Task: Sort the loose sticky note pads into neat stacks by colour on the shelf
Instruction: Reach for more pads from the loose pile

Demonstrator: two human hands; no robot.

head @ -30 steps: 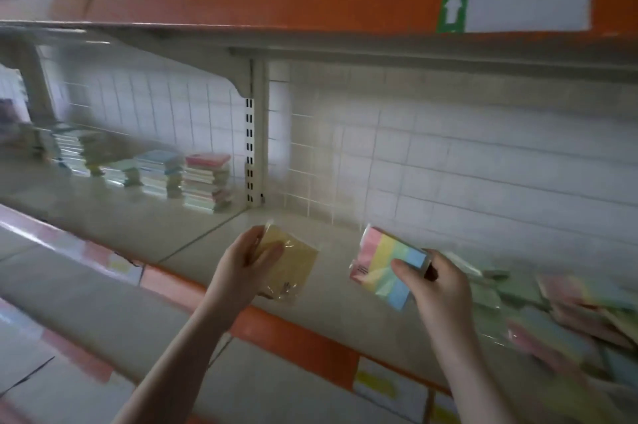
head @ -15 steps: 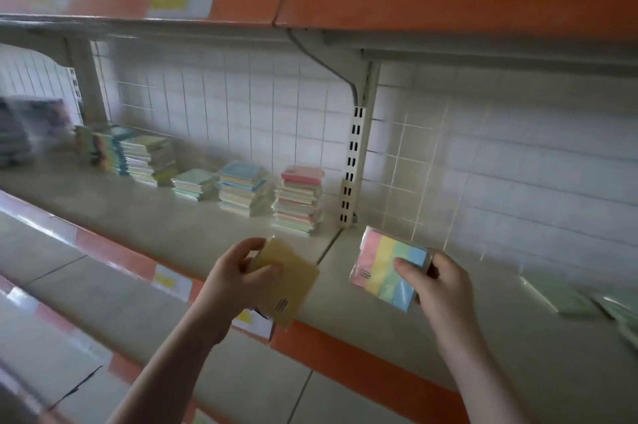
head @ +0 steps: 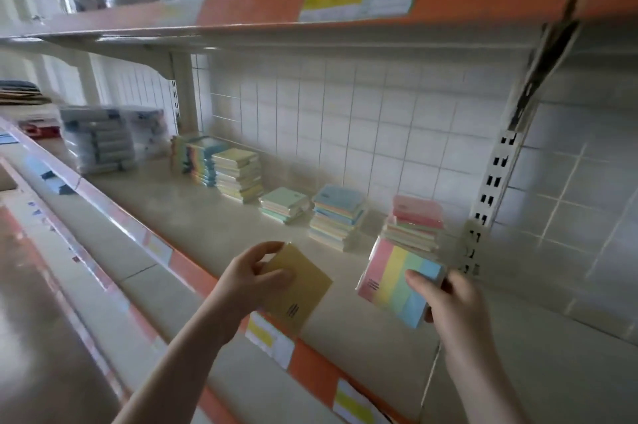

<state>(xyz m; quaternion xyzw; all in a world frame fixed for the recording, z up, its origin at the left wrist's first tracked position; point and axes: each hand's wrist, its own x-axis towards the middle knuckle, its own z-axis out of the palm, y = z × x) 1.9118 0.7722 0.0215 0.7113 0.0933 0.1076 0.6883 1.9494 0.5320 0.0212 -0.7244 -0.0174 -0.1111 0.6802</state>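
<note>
We see two bare hands held above the front edge of a beige shelf (head: pixel 214 223). The left hand (head: pixel 252 280) has its grip pinched on a tan sticky note pad (head: pixel 298 290), thumb on top. The right hand (head: pixel 448 299) has its grip pinched on a striped pad (head: pixel 397 280) of pink, yellow, green and blue. Behind them, along the tiled back wall, stand a pink-topped stack (head: pixel 414 226), a blue-topped stack (head: pixel 336 216), a low green stack (head: pixel 283 204) and a taller yellow stack (head: pixel 238 175).

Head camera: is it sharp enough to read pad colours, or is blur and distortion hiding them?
Head view: the edges smear, shelves bow from the wide lens; centre readable. Left hand holds a tan pad, right hand a striped pad.
</note>
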